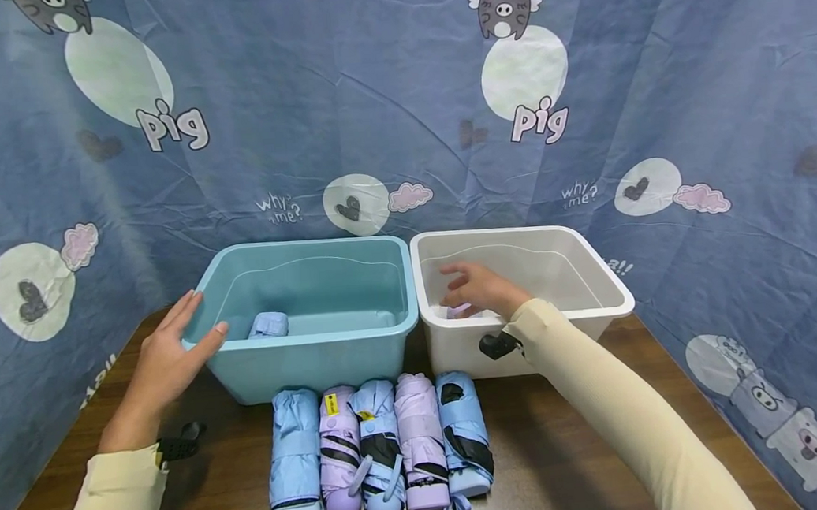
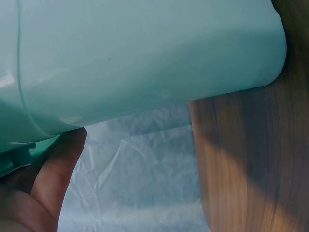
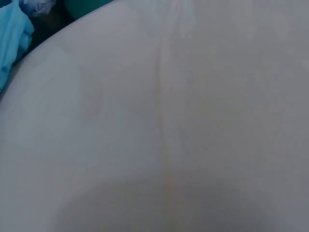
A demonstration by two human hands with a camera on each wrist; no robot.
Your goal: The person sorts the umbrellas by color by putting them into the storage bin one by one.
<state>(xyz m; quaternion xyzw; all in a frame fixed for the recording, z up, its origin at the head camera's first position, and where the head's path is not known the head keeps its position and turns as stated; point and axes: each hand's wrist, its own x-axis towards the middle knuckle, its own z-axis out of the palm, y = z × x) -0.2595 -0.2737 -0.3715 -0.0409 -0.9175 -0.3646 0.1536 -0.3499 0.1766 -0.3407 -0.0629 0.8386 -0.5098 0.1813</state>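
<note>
We see left hand point(image 1: 163, 363) fingers spread against teal bin point(image 1: 309, 365), right hand point(image 1: 483, 288) fingers loosely parted inside white bin point(image 1: 456, 354); low sleeve point(image 1: 595, 376) could snag, dragging it.

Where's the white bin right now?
In the head view, the white bin stands right of centre on the table, immediately right of the teal bin, with the right hand at its opening.

The head view is bright; glare flecks the teal plastic bin point(image 2: 145, 58); the right wrist view is dim, blurry.
</note>
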